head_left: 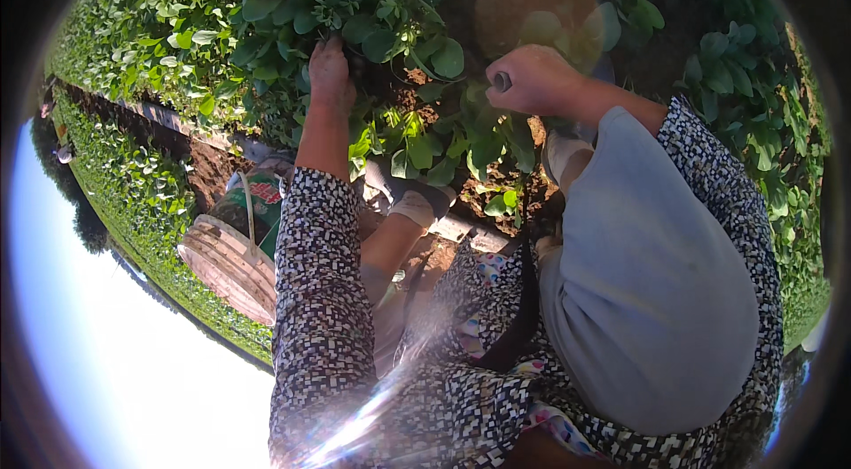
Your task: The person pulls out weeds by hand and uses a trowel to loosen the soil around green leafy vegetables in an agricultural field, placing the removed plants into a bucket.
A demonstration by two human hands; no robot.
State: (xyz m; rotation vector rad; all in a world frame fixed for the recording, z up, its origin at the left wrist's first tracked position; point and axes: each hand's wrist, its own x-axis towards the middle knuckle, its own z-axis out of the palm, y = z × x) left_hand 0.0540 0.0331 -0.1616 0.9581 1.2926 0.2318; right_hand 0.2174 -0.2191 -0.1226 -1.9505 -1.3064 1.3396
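My left hand (330, 72) reaches into a clump of leafy green plants (377, 35), its fingertips hidden among the leaves. Whether it grips a stem cannot be seen. Off to the right, my right hand (536, 79) is closed in a fist around a short round handle (503, 82) whose end pokes out by the thumb. The rest of that tool is hidden behind the hand and in shade. Low bright-green leaves (421, 148) stand between the two hands, close in front of my feet.
A pale, dirty bucket (226, 261) with a wire handle and green-and-red patterning stands left of my left arm. My shoes (425, 196) rest at the bed's edge by a light-coloured strip (470, 230). Dense rows of plants (168, 35) spread around; bare soil (213, 169) shows at left.
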